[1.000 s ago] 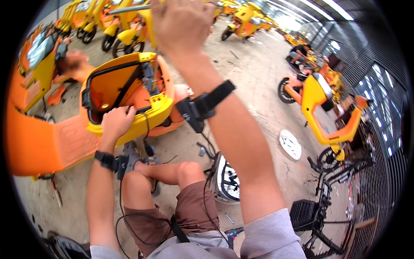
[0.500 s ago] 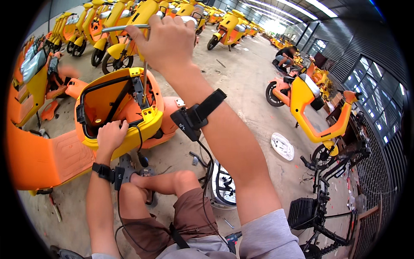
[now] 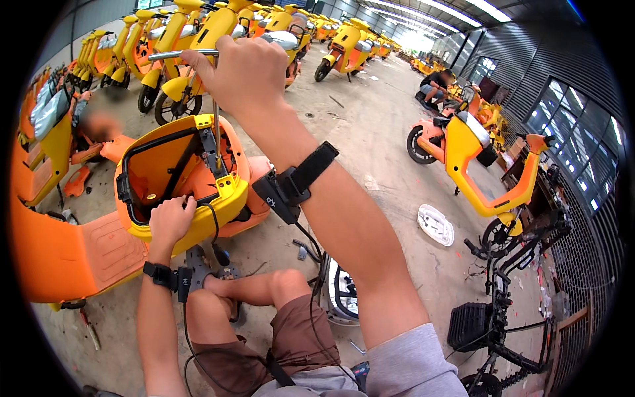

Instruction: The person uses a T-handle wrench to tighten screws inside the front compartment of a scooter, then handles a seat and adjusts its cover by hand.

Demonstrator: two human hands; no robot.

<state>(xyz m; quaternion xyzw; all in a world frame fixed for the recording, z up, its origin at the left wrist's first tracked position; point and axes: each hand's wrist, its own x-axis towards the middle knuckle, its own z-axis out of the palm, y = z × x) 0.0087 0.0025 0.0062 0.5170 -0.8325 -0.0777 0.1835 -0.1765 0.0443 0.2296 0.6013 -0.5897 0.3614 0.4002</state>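
Observation:
My right hand [image 3: 250, 74] is closed round the crossbar of a metal T-handle wrench [image 3: 173, 55]. The wrench's long shaft runs down, nearly upright, to black and metal fittings on the right side of an open seat compartment. What its tip meets is hard to make out. This compartment belongs to a yellow and orange scooter body [image 3: 165, 237], with a black seal round its opening. On the near rim, my left hand [image 3: 172, 220] grips the edge, fingers curled over it. Beside that hand a black cable [image 3: 215, 231] hangs from the rim, ending in a plug.
White-and-black shells lie on the floor, one by my knee [image 3: 342, 291] and another farther right [image 3: 436, 225]. A bare black scooter frame [image 3: 493, 311] stands at right, behind it a yellow scooter [image 3: 466, 162]. A person [image 3: 433, 89] crouches farther back. Rows of scooters fill the far left.
My right hand and the T-handle wrench appear slightly lower and farther left. The compartment's far rim also sits lower in view. My left hand keeps its grip on the near rim.

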